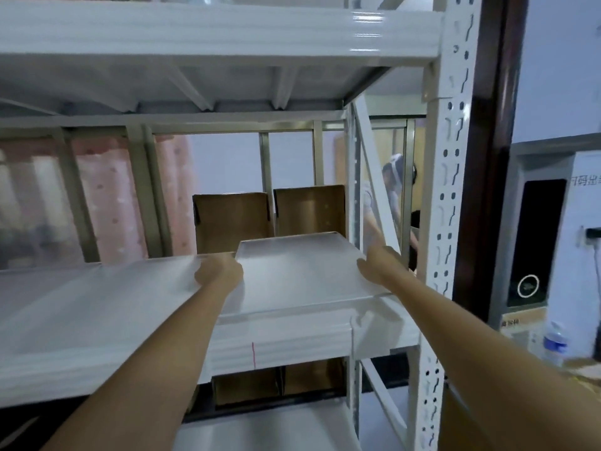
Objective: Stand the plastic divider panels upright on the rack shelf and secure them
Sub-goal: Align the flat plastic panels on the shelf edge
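Observation:
A translucent white plastic divider panel [299, 275] lies flat on the middle shelf [292, 346] of the white metal rack, at its right end. My left hand [219, 271] grips the panel's left edge and my right hand [379, 263] grips its right edge, both arms stretched forward. Another frosted panel [97, 297] lies flat to the left, its right end under my left hand. Fingertips are partly hidden behind the panel edges.
Two brown cardboard boxes [270, 216] stand at the back of the shelf behind the panel. The perforated rack upright [445, 222] rises just right of my right hand. The upper shelf [195, 37] hangs overhead. A person stands behind the rack. A water bottle [554, 343] sits lower right.

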